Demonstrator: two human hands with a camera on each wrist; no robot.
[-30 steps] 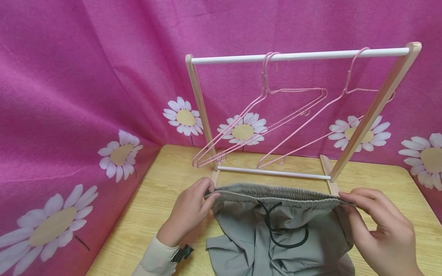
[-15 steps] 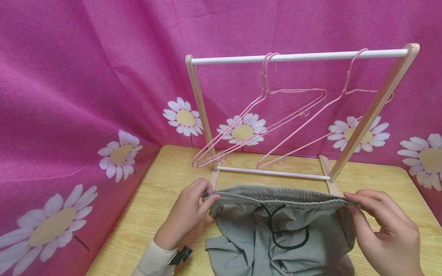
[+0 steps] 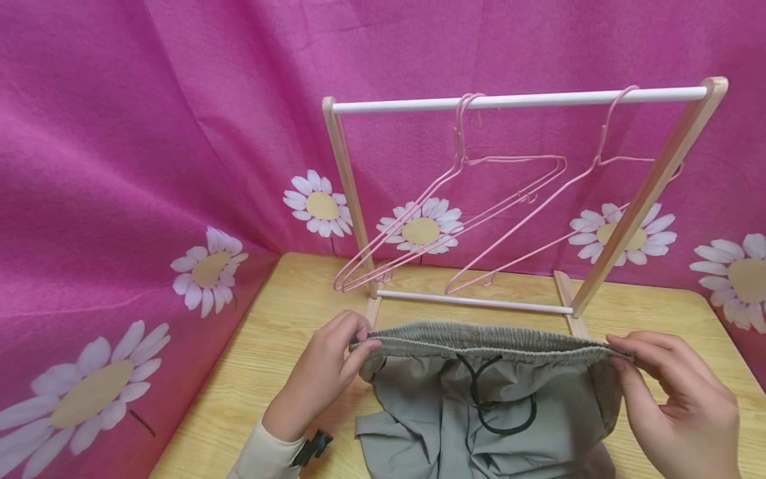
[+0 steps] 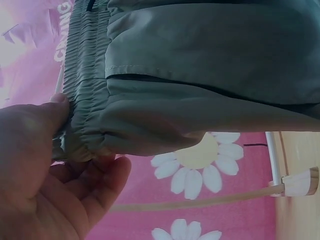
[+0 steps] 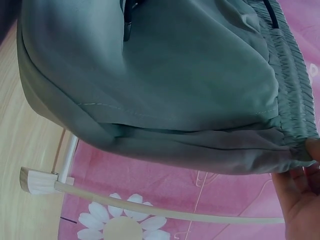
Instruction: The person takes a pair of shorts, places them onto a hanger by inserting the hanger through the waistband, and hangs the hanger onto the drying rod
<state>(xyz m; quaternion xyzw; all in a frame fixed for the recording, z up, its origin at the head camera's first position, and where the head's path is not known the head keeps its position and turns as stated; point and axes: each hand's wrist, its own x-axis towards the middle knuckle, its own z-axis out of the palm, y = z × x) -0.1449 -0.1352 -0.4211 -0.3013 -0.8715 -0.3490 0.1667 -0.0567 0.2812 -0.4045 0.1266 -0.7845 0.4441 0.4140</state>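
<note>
Grey-green drawstring pants (image 3: 556, 406) hang between my two hands, with the lower part cut off by the frame's bottom edge. My left hand (image 3: 320, 372) pinches the left end of their elastic waistband (image 3: 413, 344). At the opposite end, my right hand (image 3: 685, 399) pinches the waistband between thumb and fingers. The waistband is pulled out sideways, its opening showing as a narrow gap. A black drawstring (image 3: 509, 429) loops down the front. Both wrist views show a side seam of the pants (image 4: 210, 45), and the fingers of the left hand (image 4: 45, 170) at the ribbed band.
Behind the pants stands a rack with a white top rail (image 3: 538, 100) and wooden side posts. Pink wire hangers (image 3: 419, 206) hang there, two close together and another hanger (image 3: 520, 226) to the right. Below is a wooden table (image 3: 281, 313); a pink daisy-print cloth (image 3: 239, 100) surrounds it.
My right hand has moved slightly to the right and my left hand a little to the left. The waistband between them is stretched wider. The rack and hangers stay put.
</note>
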